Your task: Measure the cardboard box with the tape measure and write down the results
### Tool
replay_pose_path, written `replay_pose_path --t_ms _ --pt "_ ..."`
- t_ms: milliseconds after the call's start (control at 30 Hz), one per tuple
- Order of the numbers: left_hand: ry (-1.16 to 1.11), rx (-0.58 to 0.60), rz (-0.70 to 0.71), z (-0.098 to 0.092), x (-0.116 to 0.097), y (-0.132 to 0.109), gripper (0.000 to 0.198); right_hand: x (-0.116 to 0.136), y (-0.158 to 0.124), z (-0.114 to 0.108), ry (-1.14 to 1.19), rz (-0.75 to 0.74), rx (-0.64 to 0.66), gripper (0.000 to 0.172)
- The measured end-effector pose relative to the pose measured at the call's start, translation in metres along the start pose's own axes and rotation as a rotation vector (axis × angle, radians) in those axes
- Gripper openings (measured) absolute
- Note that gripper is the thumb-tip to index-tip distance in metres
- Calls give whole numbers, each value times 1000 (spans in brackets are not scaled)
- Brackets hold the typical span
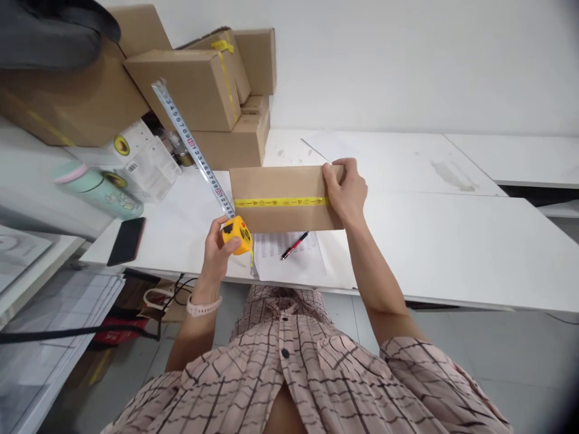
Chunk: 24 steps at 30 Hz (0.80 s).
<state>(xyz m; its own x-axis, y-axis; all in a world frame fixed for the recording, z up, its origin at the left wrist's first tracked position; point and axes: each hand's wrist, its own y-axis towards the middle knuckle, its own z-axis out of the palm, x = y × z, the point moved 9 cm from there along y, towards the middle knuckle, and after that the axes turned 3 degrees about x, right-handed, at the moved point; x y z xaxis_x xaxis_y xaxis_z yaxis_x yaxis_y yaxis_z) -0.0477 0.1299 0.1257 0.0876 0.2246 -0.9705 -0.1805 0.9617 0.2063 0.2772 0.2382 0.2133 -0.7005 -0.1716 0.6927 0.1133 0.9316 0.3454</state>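
My left hand (218, 250) is closed around a yellow tape measure (237, 235). Its blade (199, 157) is drawn out and slants up and to the left, past the left end of a small cardboard box (284, 181). A strip of yellow printed tape runs along that box. At the box's right end, my right hand (348, 190) grips the edge, thumb on the near face and fingers behind. Below the box, a red and black pen (294, 245) lies on a sheet of paper (289, 265) with writing, partly hidden by the box.
Several cardboard boxes (185, 90) are stacked at the back left. A mint green bottle (102, 190), a white box with avocado pictures (145, 163) and a dark phone (127, 241) are at the left. The white table (443, 253) extends right, with another paper (332, 144) near the wall.
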Motion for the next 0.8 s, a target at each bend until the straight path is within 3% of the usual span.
replay_pose_path --t_ms 133,267,400,467,567,667,733,800 --pt "51 31 58 9 5 20 70 -2 -10 1 4 -53 -103 59" --pt "69 67 -32 16 35 39 72 -20 -18 26 -3 -4 -119 58" --pt "83 99 -107 21 57 38 69 -43 -31 45 38 41 -123 55" --pt "132 88 -81 20 51 29 66 -51 -36 45 27 52 -140 53" --pt "340 107 33 24 18 9 67 -51 -41 23 74 44 -243 53" --pt "646 342 85 48 -9 -16 72 -35 -43 -9 286 25 -263 61" --pt "795 559 70 67 -11 -35 72 -22 -44 -26 485 19 -194 70" --pt "862 722 42 79 -6 -51 69 -16 -50 -44 682 35 -192 65"
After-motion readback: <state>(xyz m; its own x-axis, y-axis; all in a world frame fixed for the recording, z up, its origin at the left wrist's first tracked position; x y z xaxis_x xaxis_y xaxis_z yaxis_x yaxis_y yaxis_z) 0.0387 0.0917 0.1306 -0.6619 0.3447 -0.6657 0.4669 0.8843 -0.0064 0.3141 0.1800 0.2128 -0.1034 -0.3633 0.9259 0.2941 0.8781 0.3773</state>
